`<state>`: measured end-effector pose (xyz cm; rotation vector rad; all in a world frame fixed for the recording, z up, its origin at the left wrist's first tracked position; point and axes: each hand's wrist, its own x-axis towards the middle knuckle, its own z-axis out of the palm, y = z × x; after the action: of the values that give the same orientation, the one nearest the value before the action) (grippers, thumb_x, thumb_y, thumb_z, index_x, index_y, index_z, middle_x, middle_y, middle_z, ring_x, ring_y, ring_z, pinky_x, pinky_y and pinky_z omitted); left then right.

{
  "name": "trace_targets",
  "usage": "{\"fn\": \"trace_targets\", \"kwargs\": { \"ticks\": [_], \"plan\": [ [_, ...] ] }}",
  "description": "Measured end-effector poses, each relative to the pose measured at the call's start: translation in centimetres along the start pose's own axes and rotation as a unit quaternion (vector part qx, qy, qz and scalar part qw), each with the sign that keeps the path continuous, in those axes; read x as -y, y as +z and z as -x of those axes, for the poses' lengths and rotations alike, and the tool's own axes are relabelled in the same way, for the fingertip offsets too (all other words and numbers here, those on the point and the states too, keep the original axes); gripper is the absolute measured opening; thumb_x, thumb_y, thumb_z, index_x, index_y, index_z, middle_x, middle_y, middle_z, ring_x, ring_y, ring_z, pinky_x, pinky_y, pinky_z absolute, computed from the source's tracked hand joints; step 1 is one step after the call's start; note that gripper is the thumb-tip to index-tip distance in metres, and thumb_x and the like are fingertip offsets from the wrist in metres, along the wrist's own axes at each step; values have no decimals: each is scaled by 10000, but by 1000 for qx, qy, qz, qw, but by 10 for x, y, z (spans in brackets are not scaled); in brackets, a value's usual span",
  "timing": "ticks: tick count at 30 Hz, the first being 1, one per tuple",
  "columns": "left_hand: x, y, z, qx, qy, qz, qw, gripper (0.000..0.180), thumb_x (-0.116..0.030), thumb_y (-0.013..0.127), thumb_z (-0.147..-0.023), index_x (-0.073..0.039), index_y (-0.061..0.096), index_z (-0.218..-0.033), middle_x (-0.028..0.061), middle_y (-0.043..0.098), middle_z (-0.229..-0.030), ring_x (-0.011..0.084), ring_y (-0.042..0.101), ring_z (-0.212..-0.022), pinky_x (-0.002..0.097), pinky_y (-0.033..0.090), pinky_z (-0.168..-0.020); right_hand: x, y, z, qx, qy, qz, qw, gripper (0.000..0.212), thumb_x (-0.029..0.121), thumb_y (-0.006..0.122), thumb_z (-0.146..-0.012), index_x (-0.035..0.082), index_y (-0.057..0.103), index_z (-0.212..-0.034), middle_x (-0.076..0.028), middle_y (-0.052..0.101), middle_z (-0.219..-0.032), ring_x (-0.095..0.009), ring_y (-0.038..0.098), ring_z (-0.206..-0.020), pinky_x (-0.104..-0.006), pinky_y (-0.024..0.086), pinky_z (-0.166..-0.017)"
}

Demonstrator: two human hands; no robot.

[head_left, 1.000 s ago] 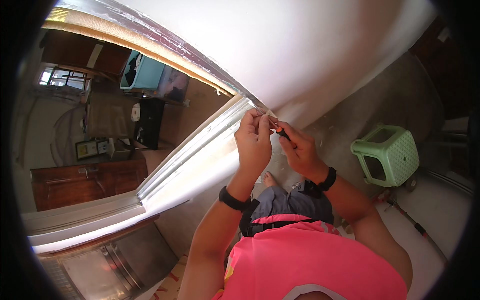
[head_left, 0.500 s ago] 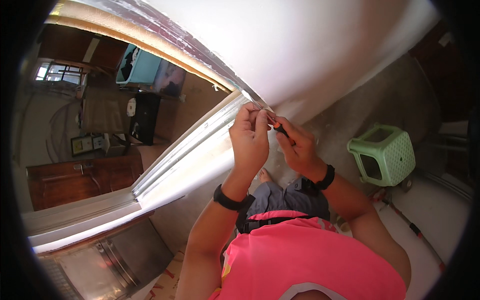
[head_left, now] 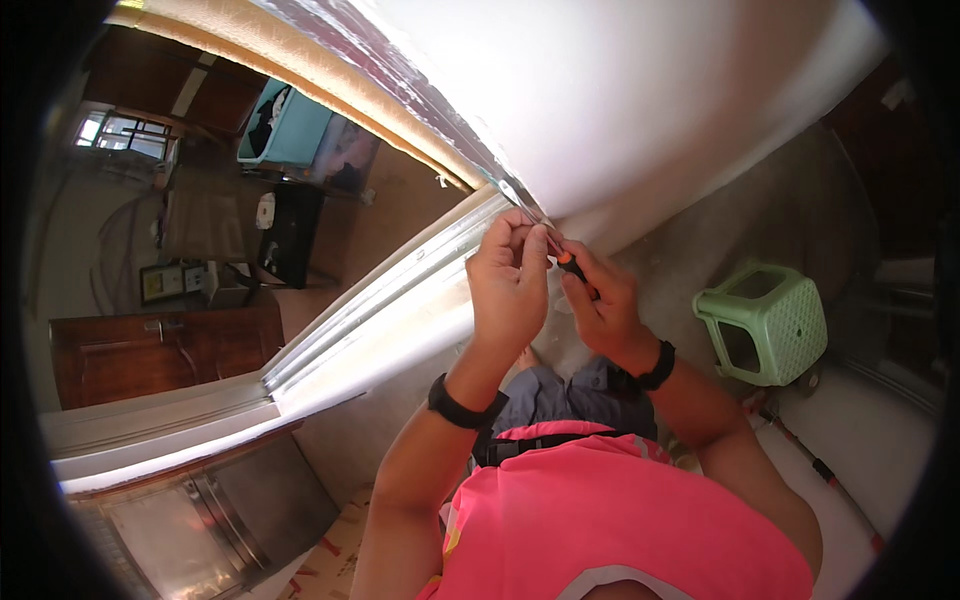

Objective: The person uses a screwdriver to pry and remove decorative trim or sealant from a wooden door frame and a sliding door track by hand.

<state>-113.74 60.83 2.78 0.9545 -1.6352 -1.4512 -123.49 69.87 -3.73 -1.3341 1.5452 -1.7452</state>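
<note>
The right hand (head_left: 612, 315) grips a screwdriver (head_left: 575, 272) by its black-and-orange handle, the tool pointing up toward the left hand (head_left: 508, 285). That hand's fingers are bent; I cannot tell whether they hold anything. Both are near the corner where the window frame (head_left: 395, 272) meets the white wall (head_left: 640, 90). Floor (head_left: 700, 240) stretches rightward to a green plastic stool (head_left: 800, 325).

Both bare forearms (head_left: 425, 440) converge upward; the bare left-hand grip (head_left: 507, 287), fingers curled, is just beside the bare right-hand grip (head_left: 606, 308), likewise bent inward.
</note>
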Motion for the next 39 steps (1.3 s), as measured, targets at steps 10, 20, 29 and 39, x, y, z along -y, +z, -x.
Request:
{"fn": "trace_targets", "kwargs": {
  "ticks": [10,20,29,39],
  "plan": [
    [-22,1,6,-17,-9,-27,999,78,-41,557,-1012,13,549,-1069,71,677,-853,99,646,-752,233,496,-667,24,2,4,-7,19,1,1000,463,43,693,-887,-27,536,-1317,-168,677,-1003,-239,666,-782,-325,518,-694],
    [-40,2,-4,-22,25,40,999,68,-55,614,-990,8,589,-997,54,666,-785,88,623,-674,224,487,-622,51,-3,-8,-25,-107,121,986,556,-3,665,-878,-48,485,-1403,-216,661,-999,-373,653,-829,-405,529,-721],
    [-25,2,-5,-14,-9,94,995,126,-92,644,-981,3,641,-898,42,671,-759,88,625,-665,224,474,-605,48,4,-6,-51,-118,248,960,513,-9,645,-874,-8,543,-1377,-145,607,-887,-317,625,-725,-394,517,-633],
    [20,4,4,-19,-81,105,991,116,-91,661,-967,4,654,-902,29,665,-750,82,626,-666,227,503,-625,12,17,21,-25,-70,260,963,530,-20,600,-892,-6,492,-1411,-161,581,-884,-335,630,-719,-401,520,-618]
  ]
}}
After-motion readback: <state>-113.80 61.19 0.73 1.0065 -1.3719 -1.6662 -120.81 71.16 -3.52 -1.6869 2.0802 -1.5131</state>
